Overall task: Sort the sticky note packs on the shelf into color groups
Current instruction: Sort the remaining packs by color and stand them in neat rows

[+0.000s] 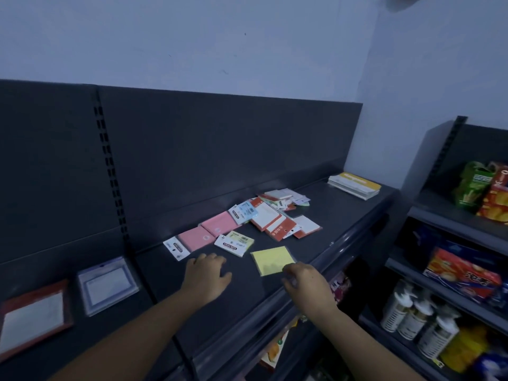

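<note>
On the dark shelf (343, 215) lie several sticky note packs. A plain yellow pack (270, 259) lies nearest, and my right hand (303, 281) touches its near right corner with curled fingers. A second yellow pack (235, 242) with a "sticky note" label sits just behind it. Two pink packs (196, 237) (220, 223) lie to the left, and a light blue pack (244, 213) lies behind them. A jumble of red-and-white packs (270, 218) spreads to the right. My left hand (207, 273) rests on the bare shelf, fingers loosely bent, holding nothing.
A blue-framed pack (107, 284) and a red-framed pack (33, 317) lie on the shelf section at left. A stack of yellow-topped booklets (354, 185) sits at the far right end. Snack bags and bottles (420, 317) fill the racks at right.
</note>
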A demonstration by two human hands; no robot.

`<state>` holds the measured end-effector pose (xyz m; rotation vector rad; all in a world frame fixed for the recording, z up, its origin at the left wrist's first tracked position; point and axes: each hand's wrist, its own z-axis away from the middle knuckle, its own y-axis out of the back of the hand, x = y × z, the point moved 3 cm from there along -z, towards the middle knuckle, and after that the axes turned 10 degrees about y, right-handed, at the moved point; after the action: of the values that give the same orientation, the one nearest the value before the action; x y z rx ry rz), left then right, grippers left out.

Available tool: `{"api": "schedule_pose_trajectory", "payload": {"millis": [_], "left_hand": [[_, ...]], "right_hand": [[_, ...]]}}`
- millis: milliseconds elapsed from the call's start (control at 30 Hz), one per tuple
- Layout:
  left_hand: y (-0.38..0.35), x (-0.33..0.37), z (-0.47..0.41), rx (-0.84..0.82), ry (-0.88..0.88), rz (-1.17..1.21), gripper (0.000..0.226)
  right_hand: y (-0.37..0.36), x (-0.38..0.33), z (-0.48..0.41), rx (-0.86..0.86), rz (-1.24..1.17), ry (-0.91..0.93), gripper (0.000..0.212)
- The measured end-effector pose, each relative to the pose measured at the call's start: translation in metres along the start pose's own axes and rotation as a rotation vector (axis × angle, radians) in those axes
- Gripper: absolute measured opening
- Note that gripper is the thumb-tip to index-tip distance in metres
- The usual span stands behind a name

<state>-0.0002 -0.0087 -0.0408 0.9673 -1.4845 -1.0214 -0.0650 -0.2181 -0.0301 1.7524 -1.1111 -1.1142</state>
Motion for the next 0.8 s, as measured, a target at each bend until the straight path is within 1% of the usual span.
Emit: {"api": "schedule_pose_trajectory", "payload": {"millis": [133,267,367,533,600,733,800], "left_hand": [[0.012,-0.035,-0.036,0.008,0.090,0.001,0.041],[0.015,-0.064,-0.060,0.025,0.147,-0.046,0.037],[0.010,-0.081,-0.072,0.011,0.201,-0.055,0.035],[-0.003,-0.102,-0.088,-0.037,0.292,-0.030,0.046],[-0.008,-0.107,-0.096,-0.049,0.324,-0.010,0.050],[-0.017,-0.111,-0.105,-0.059,0.387,0.048,0.054],[-0.021,-0.111,-0.108,-0.059,0.411,0.081,0.057]], "right_hand": [[-0.014,-0.007,-0.049,-0.067,-0.006,0.005,0.031],[-0.032,-0.018,-0.093,-0.103,-0.005,0.056,0.025],[-0.051,-0.024,-0.117,-0.142,-0.026,0.058,0.027],[-0.077,-0.028,-0.152,-0.216,-0.106,0.094,0.032],[-0.085,-0.028,-0.168,-0.225,-0.139,0.131,0.031],[-0.102,-0.027,-0.200,-0.277,-0.217,0.192,0.039],[-0.111,-0.026,-0.216,-0.281,-0.204,0.240,0.038]]}}
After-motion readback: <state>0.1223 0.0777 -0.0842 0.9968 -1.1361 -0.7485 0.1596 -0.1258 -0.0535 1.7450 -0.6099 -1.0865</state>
